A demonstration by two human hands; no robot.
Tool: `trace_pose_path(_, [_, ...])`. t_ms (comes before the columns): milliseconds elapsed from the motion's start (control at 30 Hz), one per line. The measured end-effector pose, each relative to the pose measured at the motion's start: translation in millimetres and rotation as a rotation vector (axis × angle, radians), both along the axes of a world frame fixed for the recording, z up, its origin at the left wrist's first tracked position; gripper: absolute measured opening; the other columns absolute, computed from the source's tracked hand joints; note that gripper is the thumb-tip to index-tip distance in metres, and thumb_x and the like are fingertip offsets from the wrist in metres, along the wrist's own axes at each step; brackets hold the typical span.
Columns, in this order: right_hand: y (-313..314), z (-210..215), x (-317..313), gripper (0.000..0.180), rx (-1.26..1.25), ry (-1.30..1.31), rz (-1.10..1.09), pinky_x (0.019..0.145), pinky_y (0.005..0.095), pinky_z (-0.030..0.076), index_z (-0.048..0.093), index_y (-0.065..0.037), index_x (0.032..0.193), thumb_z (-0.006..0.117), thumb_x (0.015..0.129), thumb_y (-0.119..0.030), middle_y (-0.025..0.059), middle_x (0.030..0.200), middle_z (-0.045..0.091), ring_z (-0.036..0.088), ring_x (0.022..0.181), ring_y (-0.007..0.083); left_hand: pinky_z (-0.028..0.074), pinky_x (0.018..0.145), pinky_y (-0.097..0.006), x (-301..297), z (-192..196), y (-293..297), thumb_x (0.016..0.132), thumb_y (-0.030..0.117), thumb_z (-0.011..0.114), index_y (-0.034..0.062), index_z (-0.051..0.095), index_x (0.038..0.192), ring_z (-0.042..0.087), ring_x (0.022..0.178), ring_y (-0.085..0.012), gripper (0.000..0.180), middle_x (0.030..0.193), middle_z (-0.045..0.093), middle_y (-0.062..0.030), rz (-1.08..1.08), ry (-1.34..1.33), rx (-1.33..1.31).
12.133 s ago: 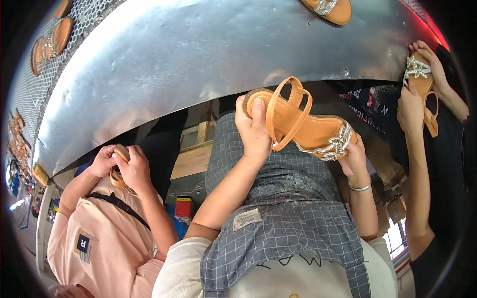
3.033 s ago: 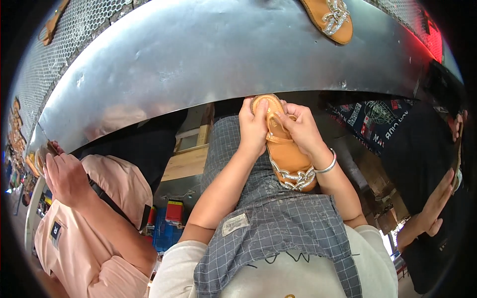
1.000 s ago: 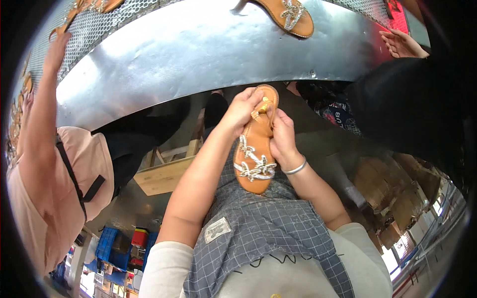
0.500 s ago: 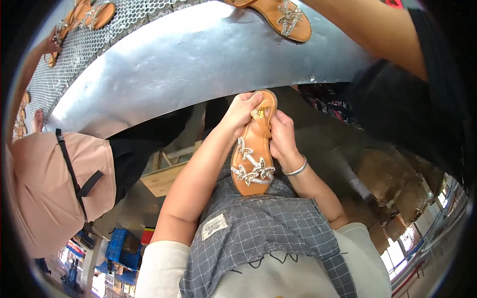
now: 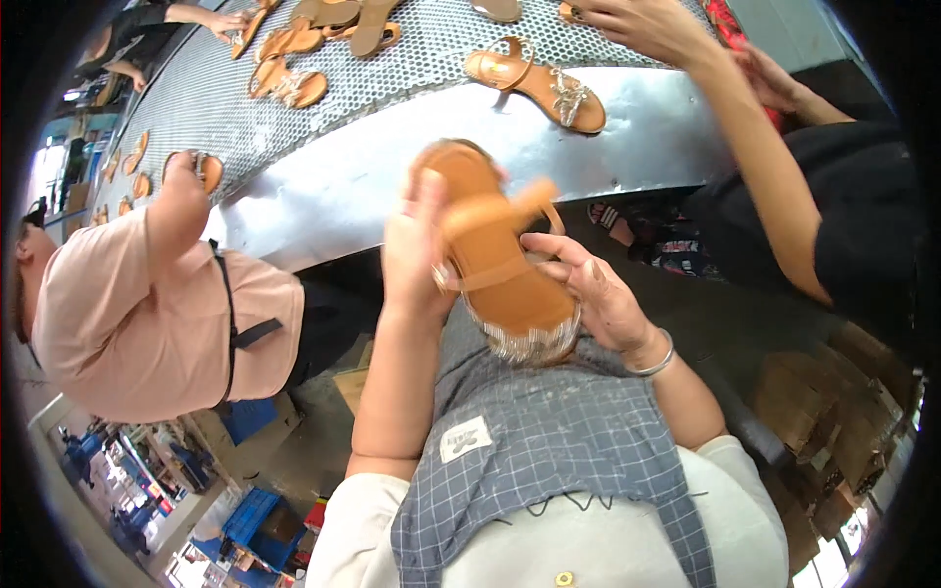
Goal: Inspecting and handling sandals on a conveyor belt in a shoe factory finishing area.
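A tan sandal, smeared by motion, is tilted in front of my apron with its sparkling straps at the near end. My left hand grips it along its left side; the fingers behind are hidden. A loose tan ankle strap sticks out to the right. Beside the sandal's right edge is my right hand, a bangle on its wrist, with fingers loosely bent and apart. Whether its fingertips touch the sandal is hard to make out.
Beyond my hands runs a metal-edged table with a mesh belt. A jewelled sandal lies at its near edge, and several others lie farther left. One co-worker's arm reaches in at right; a person in pink stands at left.
The sandal has turned and tilted, its heel end swinging left. My right hand has left the ankle strap and moved down to the right. My view has shifted, showing more of the belt.
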State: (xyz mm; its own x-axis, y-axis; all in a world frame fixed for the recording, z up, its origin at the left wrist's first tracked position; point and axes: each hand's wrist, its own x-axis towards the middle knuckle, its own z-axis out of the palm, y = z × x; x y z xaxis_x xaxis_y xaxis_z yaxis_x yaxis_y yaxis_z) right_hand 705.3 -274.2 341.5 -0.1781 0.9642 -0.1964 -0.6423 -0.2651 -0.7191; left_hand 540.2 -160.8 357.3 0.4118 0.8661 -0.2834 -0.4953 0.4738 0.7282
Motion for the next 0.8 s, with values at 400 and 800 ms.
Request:
trace_pose_path(400, [-11.7, 10.3, 10.2, 0.055, -0.254, 0.219, 0.32, 0.083, 0.0414, 0.055, 0.031, 0.004, 0.134, 0.018, 0.101, -0.038, 0.0297, 0.123, 0.049, 0.058, 0.102, 0.0473, 0.044, 0.1, -0.049, -63.0, -26.8, 20.0, 0.097, 0.021, 0.043, -0.0085, 0.041, 0.124, 0.051, 0.116, -0.0383, 0.041, 0.12, 0.052, -0.028, 0.297, -0.134, -0.238])
trace_pose_path(800, [-1.5, 38.2, 31.8, 0.047, -0.126, -0.038, 0.266, 0.079, 0.0313, 0.056, 0.035, 0.006, 0.133, 0.044, 0.098, -0.025, 0.02, 0.114, 0.059, 0.065, 0.097, 0.0275, 0.049, 0.092, -0.042, -49.6, -0.7, 38.0, 0.096, 0.023, 0.044, 0.0011, 0.051, 0.119, 0.058, 0.106, -0.0273, 0.032, 0.113, 0.059, -0.0149, 0.235, -0.204, -0.21])
